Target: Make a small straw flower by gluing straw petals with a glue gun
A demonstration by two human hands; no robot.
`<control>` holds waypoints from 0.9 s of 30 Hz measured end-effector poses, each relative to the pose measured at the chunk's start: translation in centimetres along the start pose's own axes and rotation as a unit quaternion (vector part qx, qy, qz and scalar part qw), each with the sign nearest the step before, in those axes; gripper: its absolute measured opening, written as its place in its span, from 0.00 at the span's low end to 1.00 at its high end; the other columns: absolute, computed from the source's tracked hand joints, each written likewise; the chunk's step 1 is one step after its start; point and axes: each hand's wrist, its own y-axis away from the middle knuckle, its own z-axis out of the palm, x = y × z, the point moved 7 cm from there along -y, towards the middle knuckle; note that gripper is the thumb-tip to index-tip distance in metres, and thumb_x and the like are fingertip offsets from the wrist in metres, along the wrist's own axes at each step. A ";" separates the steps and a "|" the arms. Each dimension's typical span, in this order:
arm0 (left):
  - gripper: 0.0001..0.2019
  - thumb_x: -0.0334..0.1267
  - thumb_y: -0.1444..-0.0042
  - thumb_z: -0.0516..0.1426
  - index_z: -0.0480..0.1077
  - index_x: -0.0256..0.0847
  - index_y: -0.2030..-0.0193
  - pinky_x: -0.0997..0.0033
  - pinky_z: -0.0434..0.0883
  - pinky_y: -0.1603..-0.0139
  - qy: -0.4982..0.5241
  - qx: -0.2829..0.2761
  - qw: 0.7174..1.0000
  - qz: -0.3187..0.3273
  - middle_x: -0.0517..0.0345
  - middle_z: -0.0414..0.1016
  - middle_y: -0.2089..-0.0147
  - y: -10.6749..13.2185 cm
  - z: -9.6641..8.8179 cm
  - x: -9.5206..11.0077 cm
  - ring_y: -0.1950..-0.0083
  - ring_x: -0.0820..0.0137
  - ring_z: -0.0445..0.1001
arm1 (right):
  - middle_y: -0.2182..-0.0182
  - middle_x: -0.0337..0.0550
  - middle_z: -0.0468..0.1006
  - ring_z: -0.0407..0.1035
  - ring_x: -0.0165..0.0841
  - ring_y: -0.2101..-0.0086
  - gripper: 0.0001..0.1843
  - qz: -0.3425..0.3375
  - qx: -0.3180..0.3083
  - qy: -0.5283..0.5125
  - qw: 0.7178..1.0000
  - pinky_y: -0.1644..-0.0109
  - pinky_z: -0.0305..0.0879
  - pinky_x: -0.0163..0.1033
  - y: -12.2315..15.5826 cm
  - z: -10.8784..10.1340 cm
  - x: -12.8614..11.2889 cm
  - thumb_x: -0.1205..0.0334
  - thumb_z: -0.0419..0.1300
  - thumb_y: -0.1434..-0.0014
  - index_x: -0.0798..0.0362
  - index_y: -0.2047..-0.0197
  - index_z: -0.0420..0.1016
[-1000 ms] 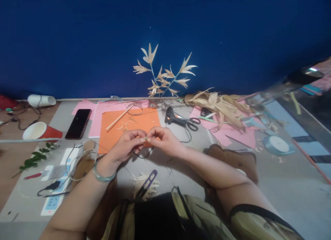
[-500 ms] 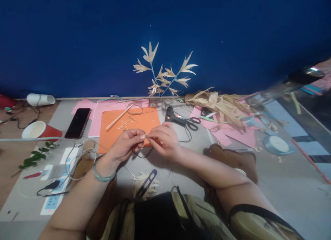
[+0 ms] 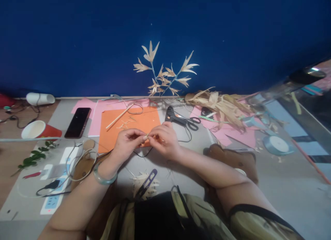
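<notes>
Workpiece: a small straw-coloured sliver (image 3: pixel 147 135), held up between my two hands, seen against the near part of the orange sheet (image 3: pixel 144 117).

Grip: my left hand (image 3: pixel 127 142) has thumb and forefinger closed on one side of it. My right hand (image 3: pixel 165 140) pinches the other side, thumb meeting forefinger, with the remaining fingers bent. The two pinches almost touch, so only a speck shows between them. Fair caution: the piece is too small and too covered for me to tell whether it is bare husk or something wrapped.

Handling, estimated: next to no weight, so my fingertips must feel for it rather than lift it. If it matches the dry husks (image 3: pixel 219 105) at the far right, I would rate it papery, not slippery, bendable along its length but apt to split or crack at a sharp fold. Best hold: tips only, close in on both sides, light and even pressure; a hard pinch or a tug apart could tear it.

Nearby: thin scraps (image 3: pixel 124 124) lie on the orange sheet; a black glue gun (image 3: pixel 177 118) and scissors (image 3: pixel 194 123) sit beyond my right hand; a spray of pale flowers (image 3: pixel 164 82) stands against the blue backdrop (image 3: pixel 90 47).
</notes>
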 end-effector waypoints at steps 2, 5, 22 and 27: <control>0.10 0.39 0.58 0.68 0.75 0.35 0.72 0.76 0.69 0.76 0.002 -0.004 1.000 -0.007 0.58 0.75 0.76 0.0 0.1 0.0 0.77 0.75 0.70 | 0.73 0.37 0.78 0.71 0.28 0.73 0.03 0.012 -0.002 -0.019 1.000 0.59 0.55 0.42 -0.1 0.1 0.2 0.68 0.59 0.42 0.53 0.68 0.70; 0.12 0.38 0.61 0.69 0.74 0.35 0.71 0.76 0.70 0.76 0.022 -0.011 1.000 -0.017 0.59 0.75 0.76 -0.2 0.1 0.0 0.78 0.75 0.71 | 0.75 0.36 0.77 0.70 0.27 0.74 0.04 0.032 -0.007 -0.044 0.998 0.59 0.56 0.41 -0.2 0.2 0.5 0.68 0.60 0.43 0.52 0.69 0.70; 0.11 0.41 0.47 0.61 0.78 0.35 0.63 0.73 0.70 0.70 -0.078 -0.102 0.989 0.073 0.52 0.76 0.69 -0.1 0.6 1.4 0.70 0.70 0.73 | 0.77 0.35 0.75 0.67 0.26 0.76 0.06 0.028 -0.048 -0.046 0.997 0.60 0.55 0.40 -0.2 0.7 0.6 0.67 0.59 0.42 0.53 0.71 0.69; 0.09 0.40 0.47 0.59 0.75 0.35 0.68 0.74 0.68 0.71 -0.127 -0.067 0.986 0.081 0.54 0.75 0.71 -0.1 0.2 1.2 0.72 0.72 0.71 | 0.76 0.35 0.76 0.67 0.26 0.75 0.05 0.025 -0.053 -0.032 0.998 0.58 0.55 0.41 0.0 1.0 0.8 0.66 0.58 0.42 0.53 0.70 0.68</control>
